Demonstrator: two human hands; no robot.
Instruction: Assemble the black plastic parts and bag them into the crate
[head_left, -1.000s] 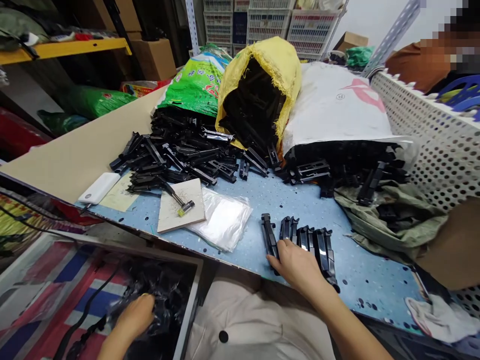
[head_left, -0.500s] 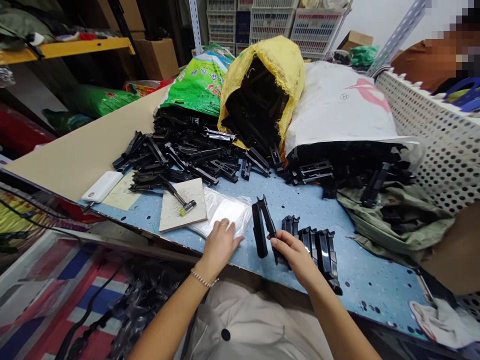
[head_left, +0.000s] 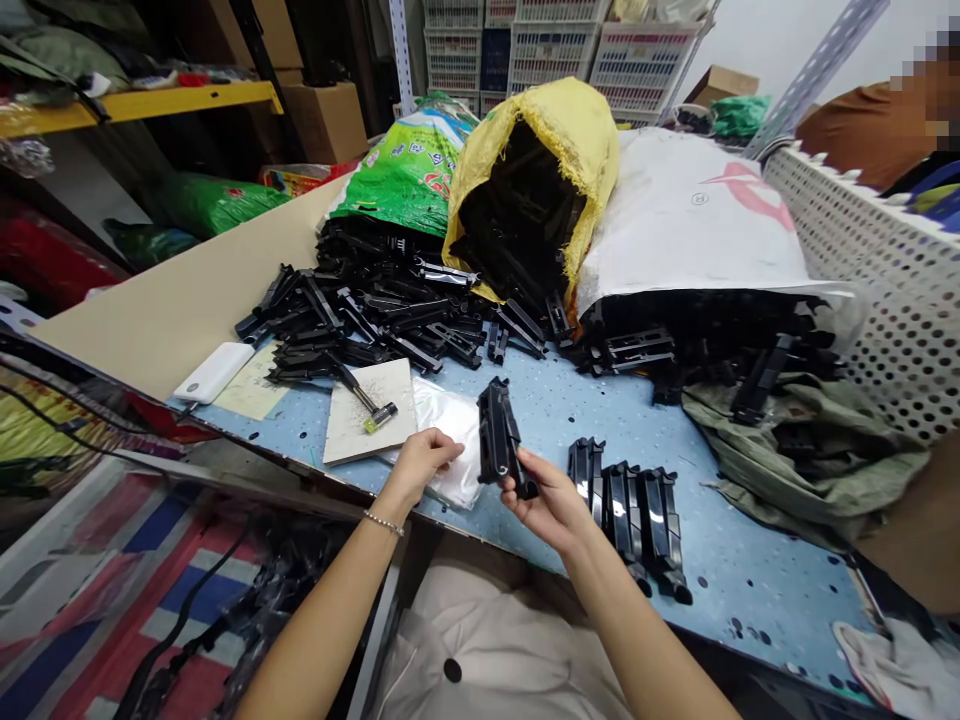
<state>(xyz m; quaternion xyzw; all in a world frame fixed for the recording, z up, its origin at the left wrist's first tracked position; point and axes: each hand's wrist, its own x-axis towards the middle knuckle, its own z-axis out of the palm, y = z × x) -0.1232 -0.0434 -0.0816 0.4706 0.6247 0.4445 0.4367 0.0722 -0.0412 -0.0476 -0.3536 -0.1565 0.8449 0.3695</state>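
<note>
My right hand (head_left: 546, 505) is closed around the lower end of long black plastic parts (head_left: 496, 430), seemingly two side by side, raised at a tilt above the table. To its left, my left hand (head_left: 426, 465) has its fingers pinched together at the stack of clear plastic bags (head_left: 454, 480); its fingertips seem to grip a bag, though the film is hard to make out. Several similar black parts (head_left: 626, 515) stand in a row to the right of my right hand.
Loose black parts (head_left: 390, 315) spill from a green sack (head_left: 401, 175), a yellow sack (head_left: 592, 130) and a white sack (head_left: 682, 220). A small hammer (head_left: 371, 405) lies on a pale board (head_left: 337, 440). A white perforated basket (head_left: 885, 270) stands at right; a person is partly visible behind it.
My right hand has lifted the black parts and moved left with them; they are now close together. My left hand has gone from lying spread on the bags to a pinch.
</note>
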